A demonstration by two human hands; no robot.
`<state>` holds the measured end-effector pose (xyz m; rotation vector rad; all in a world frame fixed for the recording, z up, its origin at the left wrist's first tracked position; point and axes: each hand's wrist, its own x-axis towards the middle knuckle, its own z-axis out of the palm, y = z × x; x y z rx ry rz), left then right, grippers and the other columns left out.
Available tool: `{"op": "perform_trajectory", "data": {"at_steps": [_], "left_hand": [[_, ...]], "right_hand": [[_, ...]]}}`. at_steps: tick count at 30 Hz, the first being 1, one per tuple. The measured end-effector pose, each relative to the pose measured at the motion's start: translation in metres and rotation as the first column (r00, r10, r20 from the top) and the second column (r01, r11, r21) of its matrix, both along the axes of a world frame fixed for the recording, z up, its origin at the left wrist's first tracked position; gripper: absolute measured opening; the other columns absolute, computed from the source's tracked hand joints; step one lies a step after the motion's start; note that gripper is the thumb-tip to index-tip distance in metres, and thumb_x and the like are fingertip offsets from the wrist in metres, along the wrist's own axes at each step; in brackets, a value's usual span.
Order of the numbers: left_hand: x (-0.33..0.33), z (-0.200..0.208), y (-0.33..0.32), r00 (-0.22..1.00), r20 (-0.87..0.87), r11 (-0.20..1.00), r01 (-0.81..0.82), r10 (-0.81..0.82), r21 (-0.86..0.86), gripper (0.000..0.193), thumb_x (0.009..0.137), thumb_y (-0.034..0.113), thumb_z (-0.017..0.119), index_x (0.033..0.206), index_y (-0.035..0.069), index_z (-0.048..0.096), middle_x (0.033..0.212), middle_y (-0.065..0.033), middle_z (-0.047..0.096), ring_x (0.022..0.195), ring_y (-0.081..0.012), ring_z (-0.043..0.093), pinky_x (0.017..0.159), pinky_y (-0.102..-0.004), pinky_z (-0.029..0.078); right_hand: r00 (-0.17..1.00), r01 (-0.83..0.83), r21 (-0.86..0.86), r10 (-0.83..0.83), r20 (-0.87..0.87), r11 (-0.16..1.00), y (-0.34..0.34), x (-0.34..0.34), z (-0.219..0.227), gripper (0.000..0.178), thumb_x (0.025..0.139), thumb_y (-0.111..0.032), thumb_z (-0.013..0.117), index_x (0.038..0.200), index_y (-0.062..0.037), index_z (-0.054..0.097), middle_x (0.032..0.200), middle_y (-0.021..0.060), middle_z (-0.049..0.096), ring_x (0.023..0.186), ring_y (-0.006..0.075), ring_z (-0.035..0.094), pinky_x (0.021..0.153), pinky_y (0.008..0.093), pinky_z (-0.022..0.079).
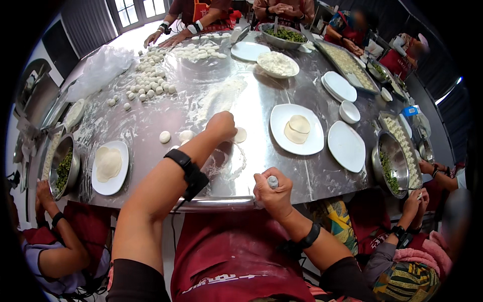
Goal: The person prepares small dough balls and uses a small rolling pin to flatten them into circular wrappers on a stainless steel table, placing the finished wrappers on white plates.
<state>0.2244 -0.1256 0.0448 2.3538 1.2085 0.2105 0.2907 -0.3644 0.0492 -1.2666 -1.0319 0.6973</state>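
My left hand [221, 127] is closed over the floured metal table, knuckles up, at the left edge of a small flattened dough round [241, 135]. Its fingertips are hidden, so I cannot tell whether they grip the dough. At the table's front edge my right hand [274, 192] is wrapped around a rolling pin [272, 181], whose pale rounded end pokes out above the fist. Small dough pieces [165, 137] lie left of my left wrist, partly behind my forearm. Rolled wrappers [297, 129] overlap on a white plate [314, 143] to the right.
Left stand a plate of wrappers [108, 164] and a bowl of green filling [64, 166]. Many dough balls [151, 83] and a flour bowl [277, 64] are farther back. White plates [346, 146], another filling bowl [390, 163] and dumpling trays are right. Other people work around the table.
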Motion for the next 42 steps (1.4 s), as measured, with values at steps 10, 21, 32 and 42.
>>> {"op": "perform_trajectory", "data": {"at_steps": [10, 21, 32, 42], "left_hand": [[-0.111, 0.008, -0.090, 0.991, 0.060, 0.986, 0.124, -0.118, -0.112, 0.017, 0.073, 0.016, 0.063, 0.075, -0.001, 0.064, 0.072, -0.0211, 0.063, 0.071, -0.0358, 0.063, 0.067, -0.0416, 0.048], [-0.109, -0.007, -0.082, 0.980, 0.180, 0.962, 0.124, -0.081, -0.243, 0.014, 0.072, 0.013, 0.065, 0.079, 0.000, 0.065, 0.074, -0.0162, 0.065, 0.070, -0.0268, 0.063, 0.066, -0.0362, 0.049], [-0.107, 0.003, -0.077, 0.975, 0.197, 0.944, 0.158, -0.103, -0.288, 0.016, 0.079, 0.013, 0.062, 0.081, -0.003, 0.062, 0.072, -0.0107, 0.064, 0.066, -0.0171, 0.058, 0.063, -0.0318, 0.046], [-0.117, 0.004, -0.089, 0.981, 0.194, 0.930, 0.075, -0.004, -0.361, 0.019, 0.078, 0.017, 0.061, 0.084, -0.001, 0.067, 0.078, -0.0210, 0.065, 0.071, -0.0316, 0.063, 0.068, -0.0375, 0.049]], "right_hand": [[0.914, 0.115, 0.081, -0.137, 0.381, 0.990, 0.039, 0.019, -0.015, 0.007, 0.075, 0.001, 0.064, 0.074, -0.0046, 0.060, 0.060, 0.0066, 0.053, 0.048, 0.0132, 0.057, 0.045, 0.0261, 0.042], [0.996, 0.094, -0.054, -0.094, 0.006, 0.994, 0.013, 0.005, 0.005, 0.018, 0.087, -0.007, 0.060, 0.071, -0.0030, 0.052, 0.049, 0.0057, 0.053, 0.038, 0.0103, 0.049, 0.034, 0.0246, 0.035], [0.995, 0.100, -0.002, -0.100, 0.019, 0.995, 0.094, 0.008, 0.002, 0.025, 0.081, -0.008, 0.064, 0.063, -0.0005, 0.048, 0.048, 0.0025, 0.049, 0.040, 0.0083, 0.047, 0.036, 0.0277, 0.036], [0.992, 0.126, 0.006, -0.126, 0.020, 0.992, 0.073, 0.003, 0.013, 0.021, 0.084, -0.006, 0.063, 0.068, -0.0034, 0.050, 0.050, 0.0015, 0.049, 0.039, 0.0087, 0.048, 0.035, 0.0253, 0.033]]}}
